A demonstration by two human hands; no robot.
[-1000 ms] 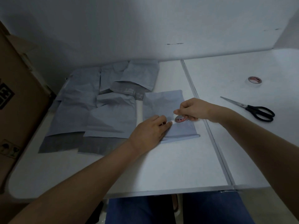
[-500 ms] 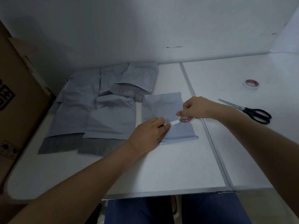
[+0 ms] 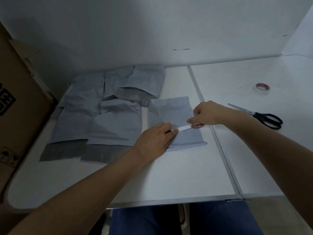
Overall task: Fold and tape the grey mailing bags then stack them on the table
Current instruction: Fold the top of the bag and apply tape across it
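Folded grey mailing bag (image 3: 171, 114) flat on white table (image 3: 177, 175), near the metal seam (image 3: 218, 145) between the two tabletops, folded edge toward the near side. Strip of clear tape (image 3: 183, 127) stretched across bag, between the two hands. Left hand (image 3: 155, 139) palm-down on bag's near left part, fingers straight, fingertips pressing the free tape end onto the bag. Right hand (image 3: 205, 114) curled round small tape roll (image 3: 197, 125), pinching it at bag's right edge, roll just above the surface or touching it — cannot tell which. Left of the bag: loose spread of unfolded grey mailing bags (image 3: 101, 116), overlapping, darker flaps toward the near side. Right tabletop: black-handled scissors (image 3: 260, 117), blades closed, lying well right of the right hand; second tape roll (image 3: 262, 88) lying flat farther back. Cardboard box (image 3: 20, 112) against table's left edge. White wall panels (image 3: 152, 31) behind. Blue trousers (image 3: 186, 219) below the table's near edge.
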